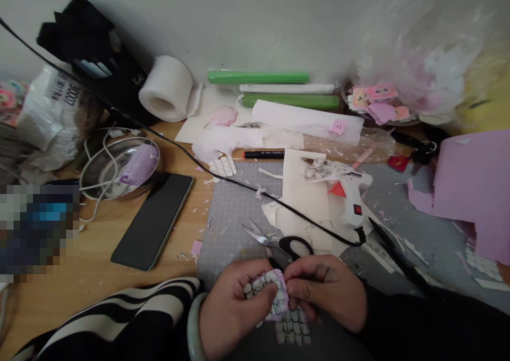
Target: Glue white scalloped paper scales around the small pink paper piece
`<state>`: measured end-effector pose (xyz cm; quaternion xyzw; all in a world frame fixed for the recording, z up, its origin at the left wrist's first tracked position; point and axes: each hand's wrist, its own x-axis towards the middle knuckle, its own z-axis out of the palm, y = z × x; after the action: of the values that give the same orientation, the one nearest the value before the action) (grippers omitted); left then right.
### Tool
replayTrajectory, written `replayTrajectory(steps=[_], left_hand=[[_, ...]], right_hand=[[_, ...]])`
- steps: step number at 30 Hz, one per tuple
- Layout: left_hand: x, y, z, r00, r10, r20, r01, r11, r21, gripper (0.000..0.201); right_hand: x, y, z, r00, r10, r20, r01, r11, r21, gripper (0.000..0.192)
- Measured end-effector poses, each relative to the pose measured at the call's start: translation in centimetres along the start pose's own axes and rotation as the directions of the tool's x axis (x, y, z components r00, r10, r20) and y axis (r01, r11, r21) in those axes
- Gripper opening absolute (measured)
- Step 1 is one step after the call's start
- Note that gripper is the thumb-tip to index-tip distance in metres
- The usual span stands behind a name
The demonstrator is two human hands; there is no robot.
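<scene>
My left hand, with a pale bangle at the wrist, is closed on a small patterned piece, white with black block-like lines and a purple edge. The thumb lies across its face. At the piece's right edge, my right hand is closed in a pinch, its fingertips against the purple border. Just below the hands lies a second piece with the same block pattern. Scissors with black handles rest slightly open on the grey cutting mat, right behind my hands.
A white glue gun lies on paper at the right, its black cord crossing to the upper left. On the left are a phone and a metal bowl. Purple sheet, paper roll and scraps surround the mat.
</scene>
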<state>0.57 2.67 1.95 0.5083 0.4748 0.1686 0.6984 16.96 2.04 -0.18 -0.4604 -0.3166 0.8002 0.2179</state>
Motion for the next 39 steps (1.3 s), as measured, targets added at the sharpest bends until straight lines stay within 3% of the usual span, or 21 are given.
replayTrajectory(steps=[15,23,27,35,39], left_hand=[[0.12,-0.48,0.06,0.997,0.05,-0.055,-0.045,0.994,0.095,0.021],[-0.12,-0.87,-0.18,0.999,0.033,-0.003,-0.033,0.994,-0.107,0.027],[-0.12,-0.94,-0.29,0.999,0.04,0.034,-0.035,0.989,-0.143,0.029],[-0.28,-0.76,-0.23,0.999,0.039,0.029,-0.036,0.996,-0.08,0.028],[-0.17,-0.83,-0.19,0.999,0.039,0.003,-0.039,0.998,0.049,0.025]], right_hand=[[0.17,0.5,0.29,0.992,-0.055,-0.109,0.034,0.981,-0.191,0.012],[0.14,-0.16,0.19,0.996,-0.05,-0.08,0.048,0.998,-0.028,0.017],[0.21,-0.23,0.18,0.997,-0.058,-0.051,0.056,0.998,-0.028,0.019],[-0.13,-0.11,0.09,0.999,-0.042,-0.014,0.041,0.998,-0.038,0.019],[-0.1,-0.29,0.13,1.0,0.006,-0.022,-0.008,0.998,-0.06,0.019]])
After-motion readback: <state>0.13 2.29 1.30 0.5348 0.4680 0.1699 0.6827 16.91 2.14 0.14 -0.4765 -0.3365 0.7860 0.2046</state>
